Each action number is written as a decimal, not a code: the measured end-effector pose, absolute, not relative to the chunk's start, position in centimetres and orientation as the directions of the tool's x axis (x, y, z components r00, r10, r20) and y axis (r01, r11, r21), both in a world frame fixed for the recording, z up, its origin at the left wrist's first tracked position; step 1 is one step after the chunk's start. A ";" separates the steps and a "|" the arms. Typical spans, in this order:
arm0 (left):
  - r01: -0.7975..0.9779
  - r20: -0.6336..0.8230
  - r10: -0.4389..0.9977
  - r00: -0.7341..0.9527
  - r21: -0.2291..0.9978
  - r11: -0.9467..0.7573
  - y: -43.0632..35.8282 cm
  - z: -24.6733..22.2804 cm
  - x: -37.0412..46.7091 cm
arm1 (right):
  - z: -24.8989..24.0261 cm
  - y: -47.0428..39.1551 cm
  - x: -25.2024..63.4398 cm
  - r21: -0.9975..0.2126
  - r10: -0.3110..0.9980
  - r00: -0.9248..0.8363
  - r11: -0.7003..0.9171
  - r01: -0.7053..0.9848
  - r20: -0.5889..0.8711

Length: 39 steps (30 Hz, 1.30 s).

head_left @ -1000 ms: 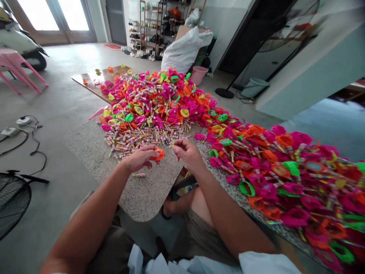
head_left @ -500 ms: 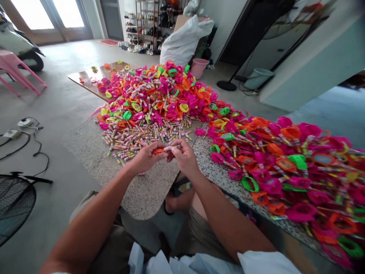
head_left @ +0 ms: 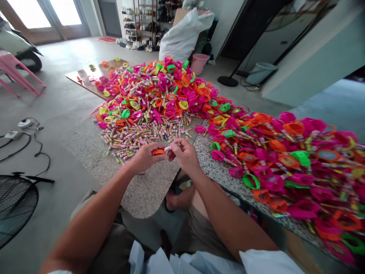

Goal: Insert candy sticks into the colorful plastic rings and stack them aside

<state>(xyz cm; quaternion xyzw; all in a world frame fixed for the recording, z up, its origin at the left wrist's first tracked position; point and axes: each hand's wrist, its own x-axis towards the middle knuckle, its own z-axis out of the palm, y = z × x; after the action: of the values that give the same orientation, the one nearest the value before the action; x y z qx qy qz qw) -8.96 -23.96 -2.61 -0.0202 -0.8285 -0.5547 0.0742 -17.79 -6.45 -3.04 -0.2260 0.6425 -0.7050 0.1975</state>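
My left hand (head_left: 146, 156) is closed around an orange toy watch (head_left: 158, 152) above the near part of the speckled stone table (head_left: 148, 194). Close against it, my right hand (head_left: 184, 154) pinches a small wrapped candy roll (head_left: 168, 148) at the watch's right end. Whether the roll is joined to the watch I cannot tell. Just beyond my hands lies a spread of loose candy rolls (head_left: 139, 135) in pale printed wrappers. Behind them rises a heap of pink, orange, yellow and green toy watches (head_left: 171, 91), with candy rolls among them.
On the stone surface to the right lie many more toy watches (head_left: 273, 163) with candy rolls. A black fan (head_left: 17, 209) and cables (head_left: 41, 152) are on the floor at left. Beyond the heap stand a white sack (head_left: 182, 36) and a pink bucket (head_left: 199, 64).
Both hands stay together over the table with the orange watch and the candy roll. The orange watch shows a little more between the fingers. The whole view has shifted slightly.
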 end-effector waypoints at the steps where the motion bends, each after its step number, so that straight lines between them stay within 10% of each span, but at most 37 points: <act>1: 0.118 0.144 -0.039 -0.989 0.915 0.386 -23.9 -2.6 -8.9 | -3.0 -6.4 -17.8 -0.995 -0.571 -0.818 -0.097 -0.010 0.063; 29: 0.301 0.293 0.110 -0.950 0.761 0.575 -24.0 -3.6 -9.3 | -1.6 -4.3 -18.1 -0.950 -0.740 -0.656 0.077 -0.304 0.150; 39: 0.334 0.311 0.139 -0.940 0.759 0.559 -23.4 -3.2 -9.2 | -1.9 -4.5 -18.5 -0.995 -0.762 -0.644 -0.009 -0.094 0.068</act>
<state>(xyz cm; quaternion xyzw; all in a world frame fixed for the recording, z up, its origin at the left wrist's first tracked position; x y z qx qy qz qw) -9.21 -23.40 -3.16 -0.1351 -0.8761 -0.4499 0.1083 -18.46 -4.51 -1.87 -0.3284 0.6520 -0.6298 0.2651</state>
